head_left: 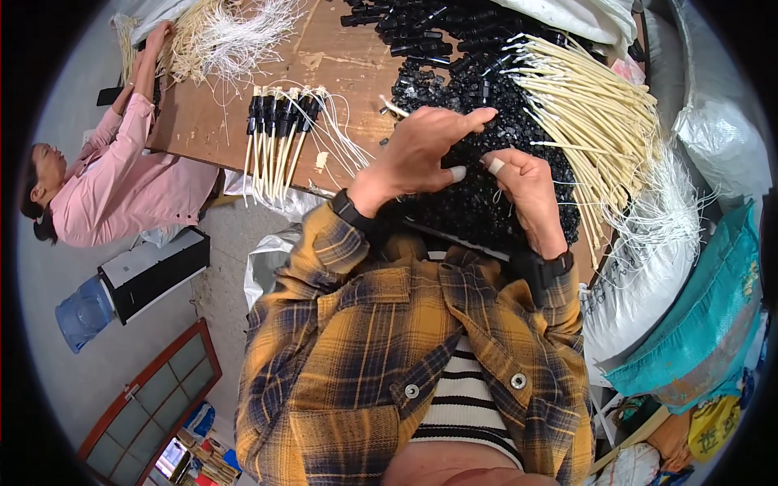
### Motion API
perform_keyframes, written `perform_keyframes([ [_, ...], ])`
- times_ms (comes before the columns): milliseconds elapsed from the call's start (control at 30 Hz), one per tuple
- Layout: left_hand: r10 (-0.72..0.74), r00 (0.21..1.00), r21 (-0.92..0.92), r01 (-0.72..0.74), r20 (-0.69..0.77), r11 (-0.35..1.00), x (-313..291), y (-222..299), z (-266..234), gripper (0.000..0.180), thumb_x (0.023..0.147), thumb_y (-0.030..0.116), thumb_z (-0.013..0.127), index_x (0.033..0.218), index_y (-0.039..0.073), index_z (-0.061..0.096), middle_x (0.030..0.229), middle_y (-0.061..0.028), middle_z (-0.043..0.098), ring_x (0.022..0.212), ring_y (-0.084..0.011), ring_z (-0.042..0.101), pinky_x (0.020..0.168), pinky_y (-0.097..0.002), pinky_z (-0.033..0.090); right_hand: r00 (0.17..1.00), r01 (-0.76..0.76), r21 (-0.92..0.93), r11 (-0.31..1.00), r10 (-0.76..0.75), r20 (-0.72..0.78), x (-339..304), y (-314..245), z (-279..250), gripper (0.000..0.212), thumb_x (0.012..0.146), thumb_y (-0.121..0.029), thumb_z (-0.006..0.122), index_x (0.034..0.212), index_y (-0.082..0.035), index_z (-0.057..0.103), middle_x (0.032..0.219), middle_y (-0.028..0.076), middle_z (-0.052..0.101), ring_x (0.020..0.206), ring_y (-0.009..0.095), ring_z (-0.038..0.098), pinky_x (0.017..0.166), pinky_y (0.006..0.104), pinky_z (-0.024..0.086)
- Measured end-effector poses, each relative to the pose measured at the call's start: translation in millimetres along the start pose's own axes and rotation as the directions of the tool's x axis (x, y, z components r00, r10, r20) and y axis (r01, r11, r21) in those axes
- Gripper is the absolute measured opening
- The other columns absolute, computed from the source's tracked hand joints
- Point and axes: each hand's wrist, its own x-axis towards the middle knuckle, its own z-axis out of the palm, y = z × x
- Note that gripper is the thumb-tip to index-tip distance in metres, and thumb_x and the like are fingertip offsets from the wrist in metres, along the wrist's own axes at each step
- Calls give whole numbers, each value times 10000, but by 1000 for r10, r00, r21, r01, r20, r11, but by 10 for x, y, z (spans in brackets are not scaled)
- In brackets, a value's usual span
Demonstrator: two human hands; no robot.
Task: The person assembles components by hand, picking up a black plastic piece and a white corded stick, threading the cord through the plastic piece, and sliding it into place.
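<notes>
Over a heap of small black pieces point(454, 212), my left hand point(425, 150) has its index finger stretched and its thumb apart. The end of a cream-coloured rod point(394, 106) pokes out beyond its knuckles; the other fingers, curled round it, are mostly hidden. My right hand point(528, 190) is just to the right, thumb and fingers pinched together. A thin white string point(498, 196) hangs at its fingertips. On the left lies a row of cream rods with black sleeves point(279, 121) and white strings.
Many loose cream rods point(596, 113) with white strings are piled at the right. Black tubes point(421, 36) lie at the back of the wooden table point(340, 61). Far left, a person in a pink shirt point(134, 190) reaches over another string bundle point(243, 40). Sacks point(648, 300) stand on the right.
</notes>
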Motion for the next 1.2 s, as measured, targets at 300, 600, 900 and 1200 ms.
perform_keyframes([
  [300, -245, 916, 153, 206, 317, 967, -142, -101, -45, 326, 707, 120, 690, 1032, 101, 691, 886, -98, 687, 762, -274, 655, 630, -356, 513, 650, 606, -745, 280, -715, 260, -106, 32, 6, 332, 799, -9, 647, 1123, -77, 680, 621, 49, 575, 510, 191, 550, 500, 300, 437],
  [600, -345, 914, 320, 270, 211, 908, -151, 14, -70, 280, 691, 143, 710, 967, 99, 707, 865, -92, 688, 729, -279, 654, 618, -354, 512, 904, 407, -549, 730, -408, 128, -6, 34, 71, 259, 863, -32, 568, 1092, -15, 689, 903, 119, 723, 686, 67, 618, 638, 233, 486],
  [900, -155, 963, 461, 37, 221, 887, -167, 159, -94, 183, 686, 135, 670, 858, 159, 615, 728, -1, 576, 669, -208, 635, 523, -353, 476, 978, 194, -476, 858, -208, 24, 23, -124, 164, 114, 851, -102, 711, 909, -9, 679, 596, -107, 401, 548, -3, 321, 485, 195, 244],
  [1200, -94, 987, 506, 148, -131, 850, -365, -38, -750, 202, 672, 63, 673, 864, 126, 683, 701, -19, 632, 629, -211, 612, 535, -347, 453, 645, 614, -567, 549, -763, -41, 8, -199, 437, 160, 876, -102, 688, 1005, -7, 689, 772, -11, 631, 631, 31, 490, 557, 184, 382],
])
